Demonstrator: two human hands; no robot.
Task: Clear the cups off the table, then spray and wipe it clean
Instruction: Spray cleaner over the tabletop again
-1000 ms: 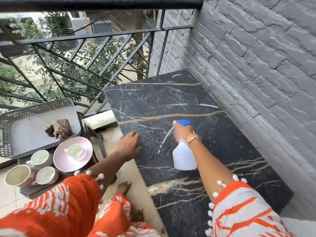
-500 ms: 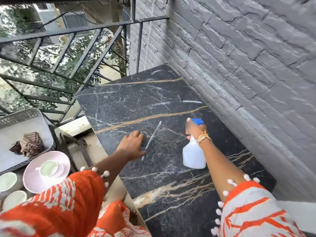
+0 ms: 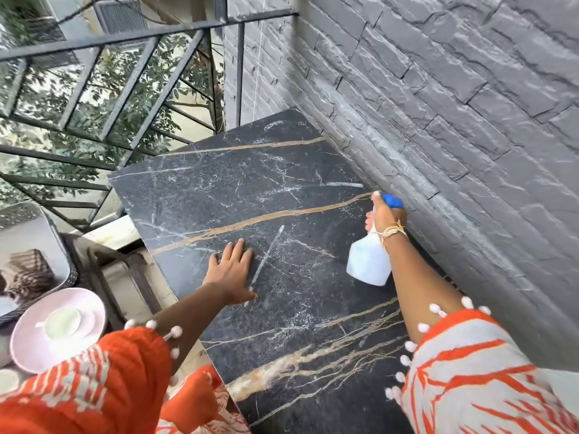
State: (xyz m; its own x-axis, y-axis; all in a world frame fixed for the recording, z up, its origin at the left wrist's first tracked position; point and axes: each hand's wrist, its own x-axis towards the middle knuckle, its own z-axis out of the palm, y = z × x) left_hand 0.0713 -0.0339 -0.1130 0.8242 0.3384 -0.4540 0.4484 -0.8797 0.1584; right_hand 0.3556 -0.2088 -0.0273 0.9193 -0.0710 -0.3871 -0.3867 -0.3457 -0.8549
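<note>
Far left: cup (image 3: 63,321) on pink saucer (image 3: 29,346), off the table, beside grey tray (image 3: 47,242) with folded cloth (image 3: 28,274) | left hand (image 3: 233,269) flat, fingers straight, pressed on black marble table (image 3: 297,308) | right hand (image 3: 383,216) curled round white spray bottle (image 3: 368,261), held above table near grey brick wall (image 3: 454,120)

head view, looking down, table (image 3: 282,198) near
</note>
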